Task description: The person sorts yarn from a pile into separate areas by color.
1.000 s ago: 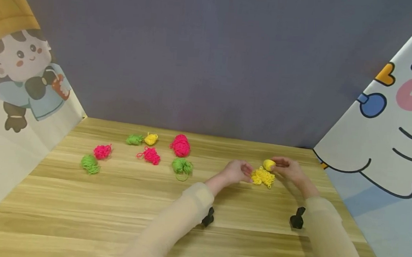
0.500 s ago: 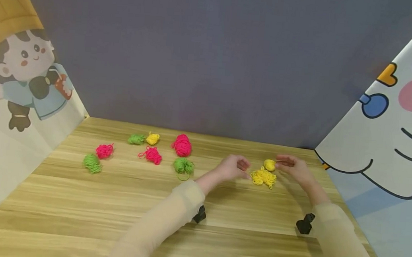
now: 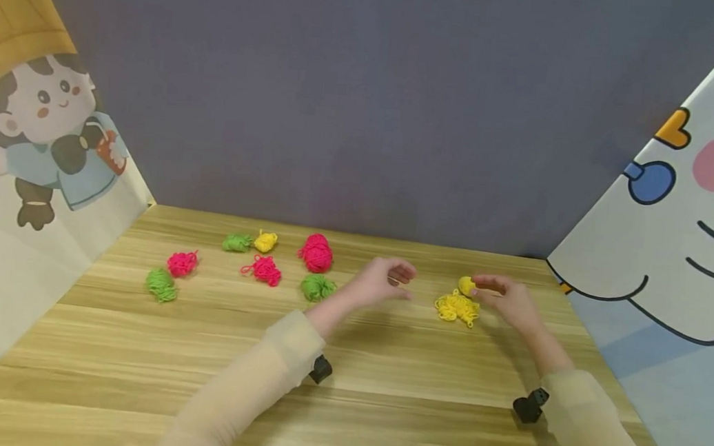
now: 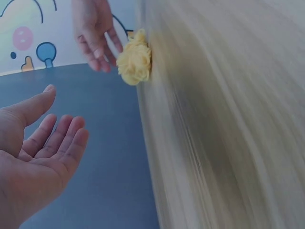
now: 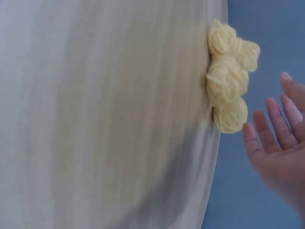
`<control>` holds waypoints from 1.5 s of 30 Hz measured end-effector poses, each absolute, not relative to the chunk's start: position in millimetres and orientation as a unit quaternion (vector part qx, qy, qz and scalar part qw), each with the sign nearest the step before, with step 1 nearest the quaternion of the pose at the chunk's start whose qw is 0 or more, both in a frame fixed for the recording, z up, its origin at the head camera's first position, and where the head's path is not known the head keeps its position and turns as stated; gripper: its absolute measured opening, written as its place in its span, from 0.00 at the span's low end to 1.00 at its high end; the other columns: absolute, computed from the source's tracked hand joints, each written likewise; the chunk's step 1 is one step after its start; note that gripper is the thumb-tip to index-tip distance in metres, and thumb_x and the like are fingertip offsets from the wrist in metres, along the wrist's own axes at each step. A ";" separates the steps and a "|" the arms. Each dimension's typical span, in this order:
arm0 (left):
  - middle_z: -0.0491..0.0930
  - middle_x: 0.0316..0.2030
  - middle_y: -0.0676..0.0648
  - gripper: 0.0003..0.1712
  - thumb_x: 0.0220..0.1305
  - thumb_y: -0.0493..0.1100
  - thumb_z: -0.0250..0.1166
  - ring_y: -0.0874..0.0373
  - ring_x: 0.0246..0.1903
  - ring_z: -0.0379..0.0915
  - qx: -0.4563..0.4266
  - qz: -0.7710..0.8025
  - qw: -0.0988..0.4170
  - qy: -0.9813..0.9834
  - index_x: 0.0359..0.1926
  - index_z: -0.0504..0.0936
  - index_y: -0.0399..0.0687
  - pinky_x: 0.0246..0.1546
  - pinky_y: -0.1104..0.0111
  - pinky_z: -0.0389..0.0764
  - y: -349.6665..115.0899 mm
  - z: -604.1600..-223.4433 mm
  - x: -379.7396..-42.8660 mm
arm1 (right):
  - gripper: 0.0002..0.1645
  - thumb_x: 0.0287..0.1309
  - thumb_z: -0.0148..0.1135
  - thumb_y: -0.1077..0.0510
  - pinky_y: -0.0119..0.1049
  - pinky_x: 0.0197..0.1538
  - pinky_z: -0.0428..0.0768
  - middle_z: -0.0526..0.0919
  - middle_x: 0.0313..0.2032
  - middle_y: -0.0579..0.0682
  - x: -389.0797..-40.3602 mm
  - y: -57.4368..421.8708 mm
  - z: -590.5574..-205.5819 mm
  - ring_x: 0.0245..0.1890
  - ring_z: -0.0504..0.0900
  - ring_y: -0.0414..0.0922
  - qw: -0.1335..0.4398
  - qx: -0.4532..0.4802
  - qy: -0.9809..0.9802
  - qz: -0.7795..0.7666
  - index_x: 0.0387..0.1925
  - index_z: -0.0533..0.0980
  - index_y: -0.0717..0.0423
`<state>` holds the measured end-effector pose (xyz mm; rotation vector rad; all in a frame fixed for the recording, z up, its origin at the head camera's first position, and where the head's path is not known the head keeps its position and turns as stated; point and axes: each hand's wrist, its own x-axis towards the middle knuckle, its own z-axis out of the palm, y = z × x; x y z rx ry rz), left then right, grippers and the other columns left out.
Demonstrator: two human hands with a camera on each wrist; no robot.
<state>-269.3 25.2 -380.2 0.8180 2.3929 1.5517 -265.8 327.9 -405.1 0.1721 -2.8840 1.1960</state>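
Note:
At the right of the table, a loose yellow yarn bundle [image 3: 457,308] lies just in front of a small wound yellow yarn ball [image 3: 466,286]. My right hand [image 3: 509,303] is beside them, its fingertips overlapping the ball's edge in the head view. The right wrist view shows that hand [image 5: 281,138] with fingers spread and the palm bare, next to the yellow ball [image 5: 231,116]. My left hand [image 3: 380,280] hovers between the yellow yarn and a green yarn bundle [image 3: 317,287]. Its fingers [image 4: 71,138] are loosely bent and hold nothing.
Behind the green bundle lies a large pink yarn ball [image 3: 315,253]. Farther left are a pink bundle [image 3: 263,270], a yellow one [image 3: 265,241] and a green one [image 3: 237,243]. Pink [image 3: 182,263] and green yarn [image 3: 161,285] lie at far left. A grey panel [image 3: 352,112] stands behind.
My left hand has moved left, away from the yellow yarn bundle. My right hand drew back from the yellow ball and now sits close beside it again. The yarn stays in place.

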 end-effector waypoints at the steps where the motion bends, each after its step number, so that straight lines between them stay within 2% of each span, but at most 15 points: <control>1: 0.80 0.47 0.44 0.25 0.52 0.37 0.71 0.54 0.48 0.76 0.277 0.520 0.084 0.804 0.52 0.77 0.39 0.49 0.73 0.77 22.2 -379.3 -269.1 | 0.27 0.59 0.62 0.47 0.57 0.57 0.71 0.78 0.54 0.59 -264.7 327.3 -405.3 0.60 0.69 0.59 0.010 0.055 -0.924 0.378 0.56 0.74 0.57; 3: 0.80 0.48 0.45 0.24 0.53 0.37 0.71 0.55 0.48 0.76 0.280 0.519 0.078 0.804 0.52 0.77 0.40 0.50 0.72 0.77 16.4 -378.6 -268.8 | 0.26 0.59 0.63 0.47 0.54 0.55 0.74 0.79 0.53 0.59 -262.7 325.7 -406.0 0.58 0.71 0.59 0.017 0.055 -0.928 0.369 0.54 0.75 0.57; 9: 0.79 0.50 0.42 0.25 0.54 0.37 0.70 0.54 0.49 0.76 0.304 0.502 0.061 0.808 0.53 0.76 0.38 0.52 0.70 0.76 0.7 -378.2 -265.6 | 0.22 0.57 0.65 0.54 0.35 0.45 0.81 0.81 0.49 0.61 -260.1 322.9 -414.4 0.51 0.78 0.56 0.047 0.085 -0.921 0.376 0.50 0.77 0.63; 12: 0.79 0.49 0.43 0.25 0.54 0.39 0.70 0.54 0.49 0.76 0.312 0.490 0.050 0.812 0.53 0.76 0.39 0.53 0.70 0.76 -7.5 -378.6 -263.0 | 0.21 0.56 0.67 0.57 0.31 0.43 0.82 0.81 0.47 0.62 -259.2 322.6 -420.3 0.49 0.78 0.57 0.053 0.101 -0.915 0.388 0.48 0.78 0.66; 20: 0.80 0.49 0.49 0.25 0.53 0.43 0.72 0.59 0.51 0.75 0.322 0.487 0.008 0.812 0.53 0.78 0.46 0.54 0.70 0.75 -34.8 -374.1 -255.4 | 0.20 0.53 0.69 0.55 0.41 0.45 0.82 0.82 0.46 0.60 -258.7 324.3 -432.3 0.48 0.78 0.56 0.046 0.110 -0.916 0.382 0.46 0.79 0.62; 27: 0.80 0.50 0.47 0.25 0.54 0.43 0.71 0.57 0.51 0.76 0.308 0.468 -0.016 0.828 0.54 0.77 0.46 0.55 0.67 0.75 -56.5 -373.9 -254.1 | 0.19 0.51 0.70 0.58 0.46 0.45 0.82 0.82 0.44 0.59 -257.8 321.4 -433.0 0.47 0.78 0.57 0.046 0.108 -0.927 0.357 0.45 0.80 0.62; 35: 0.80 0.50 0.48 0.26 0.54 0.43 0.71 0.55 0.51 0.75 0.303 0.453 -0.037 0.838 0.54 0.77 0.44 0.55 0.61 0.76 -82.0 -374.1 -253.5 | 0.18 0.52 0.70 0.57 0.48 0.46 0.82 0.83 0.44 0.59 -257.9 320.5 -435.7 0.47 0.78 0.57 0.044 0.107 -0.934 0.338 0.44 0.80 0.60; 42: 0.81 0.49 0.47 0.24 0.53 0.41 0.71 0.51 0.50 0.77 0.278 0.458 -0.067 0.842 0.52 0.78 0.44 0.51 0.63 0.79 -102.8 -378.2 -258.9 | 0.16 0.51 0.70 0.58 0.47 0.44 0.82 0.83 0.43 0.59 -259.4 319.5 -436.8 0.45 0.80 0.56 0.050 0.116 -0.938 0.322 0.42 0.81 0.61; 45: 0.81 0.48 0.45 0.22 0.53 0.40 0.71 0.49 0.49 0.77 0.267 0.458 -0.077 0.844 0.51 0.79 0.45 0.51 0.58 0.78 -110.3 -378.8 -263.0 | 0.16 0.51 0.70 0.58 0.47 0.44 0.82 0.83 0.43 0.60 -260.2 319.4 -436.0 0.44 0.80 0.56 0.049 0.116 -0.939 0.319 0.43 0.81 0.61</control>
